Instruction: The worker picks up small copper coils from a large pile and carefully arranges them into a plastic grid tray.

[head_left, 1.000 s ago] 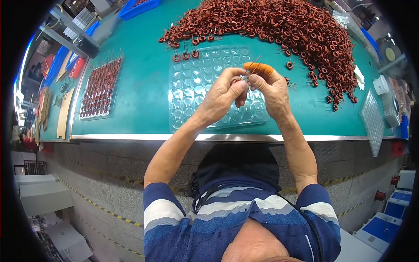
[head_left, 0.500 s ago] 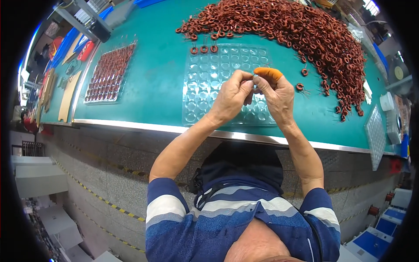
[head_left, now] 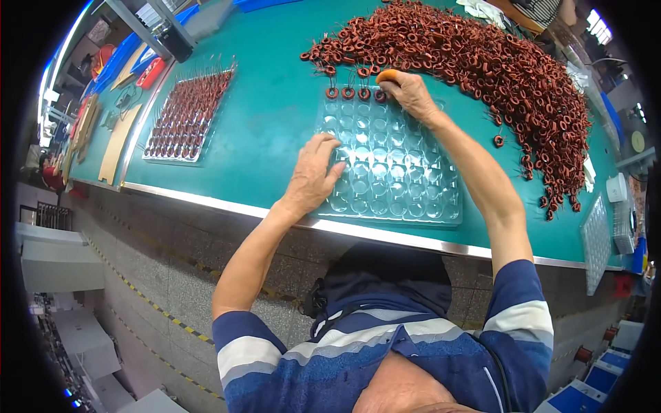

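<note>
A clear plastic blister tray with rows of round pockets lies in front of me on the green table. Three red-brown toroid coils with wire leads sit along its far row. My right hand, an orange cot on one finger, pinches another toroid coil at the pocket to their right; its fingertips partly cover the coil. Beside the tray's left edge, my left hand is empty, with thumb and fingers apart and the fingertips at the pockets.
A big heap of toroid coils spreads over the far and right side, with a few loose ones at its edge. Another tray full of coils stands at the left. An empty clear tray overhangs the right front edge.
My hands were together over the tray and have parted. The right has moved to the far row with a coil; the left has dropped to the tray's left side and opened.
</note>
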Tool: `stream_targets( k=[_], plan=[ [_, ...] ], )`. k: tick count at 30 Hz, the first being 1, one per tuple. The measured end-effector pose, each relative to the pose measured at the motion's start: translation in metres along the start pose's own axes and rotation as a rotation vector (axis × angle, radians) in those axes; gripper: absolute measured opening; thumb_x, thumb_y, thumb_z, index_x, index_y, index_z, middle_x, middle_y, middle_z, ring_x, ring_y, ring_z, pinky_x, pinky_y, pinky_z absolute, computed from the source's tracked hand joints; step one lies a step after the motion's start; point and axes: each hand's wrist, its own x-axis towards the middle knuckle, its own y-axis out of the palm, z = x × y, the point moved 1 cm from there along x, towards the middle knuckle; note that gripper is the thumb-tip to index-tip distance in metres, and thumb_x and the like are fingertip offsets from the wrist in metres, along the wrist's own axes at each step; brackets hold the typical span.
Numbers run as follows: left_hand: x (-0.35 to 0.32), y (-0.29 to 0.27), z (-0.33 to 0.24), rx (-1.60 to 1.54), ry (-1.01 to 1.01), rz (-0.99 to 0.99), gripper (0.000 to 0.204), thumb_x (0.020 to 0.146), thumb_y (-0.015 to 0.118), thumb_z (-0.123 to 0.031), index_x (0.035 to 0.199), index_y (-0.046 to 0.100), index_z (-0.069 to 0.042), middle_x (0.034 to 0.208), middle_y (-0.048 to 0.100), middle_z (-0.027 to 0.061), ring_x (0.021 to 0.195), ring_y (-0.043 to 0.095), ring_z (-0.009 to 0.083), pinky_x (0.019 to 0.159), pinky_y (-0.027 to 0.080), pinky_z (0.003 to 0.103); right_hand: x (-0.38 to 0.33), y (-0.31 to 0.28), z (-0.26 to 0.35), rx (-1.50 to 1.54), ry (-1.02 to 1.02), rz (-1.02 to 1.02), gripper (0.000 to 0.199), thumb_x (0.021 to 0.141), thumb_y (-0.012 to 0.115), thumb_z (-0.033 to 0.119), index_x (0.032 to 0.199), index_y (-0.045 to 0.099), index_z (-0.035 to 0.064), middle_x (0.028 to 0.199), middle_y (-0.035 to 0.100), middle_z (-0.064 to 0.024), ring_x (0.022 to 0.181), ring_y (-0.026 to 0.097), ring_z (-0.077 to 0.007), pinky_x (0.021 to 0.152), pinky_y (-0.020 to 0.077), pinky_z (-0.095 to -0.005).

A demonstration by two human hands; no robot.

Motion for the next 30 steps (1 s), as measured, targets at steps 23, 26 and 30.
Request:
stream_targets(
  k=[23, 26, 30],
  plan=[
    [0.007, 0.005, -0.015, 0.104, 0.056, 0.094, 0.03, 0.084, 0.063, -0.01, 0.112, 0.057, 0.002, 0.12, 0.052, 0.0183, 0.115, 0.049, 0.0347, 0.097, 0.039, 0.042, -0.229, -0.165, -0.01, -0.866, 0.068, 0.306, 0.042, 0.087, 0.065, 0.027, 0.123, 0.056, 0.0083, 0.099, 0.058, -0.0123, 0.092, 0.058, -0.0306, 0.082, 0.0498, -0.0386],
    [0.012, 0.009, -0.028, 0.216, 0.176, 0.02, 0.036, 0.084, 0.063, -0.007, 0.118, 0.054, 0.0, 0.116, 0.052, 0.0194, 0.111, 0.051, 0.033, 0.094, 0.042, 0.039, -0.237, -0.157, -0.011, -0.743, -0.067, 0.045, 0.043, 0.086, 0.067, 0.021, 0.124, 0.055, 0.0062, 0.095, 0.056, -0.0112, 0.087, 0.057, -0.0286, 0.079, 0.0486, -0.0386],
    [0.04, 0.021, -0.105, -0.549, -0.252, 0.228, 0.045, 0.093, 0.058, -0.017, 0.131, 0.04, 0.0, 0.106, 0.057, 0.0146, 0.088, 0.06, 0.0192, 0.076, 0.048, 0.032, -0.205, -0.132, 0.065, -0.5, -0.124, -0.121, 0.056, 0.079, 0.074, 0.019, 0.129, 0.051, 0.0061, 0.095, 0.06, -0.0106, 0.088, 0.059, -0.0271, 0.08, 0.0489, -0.0382]
  ],
)
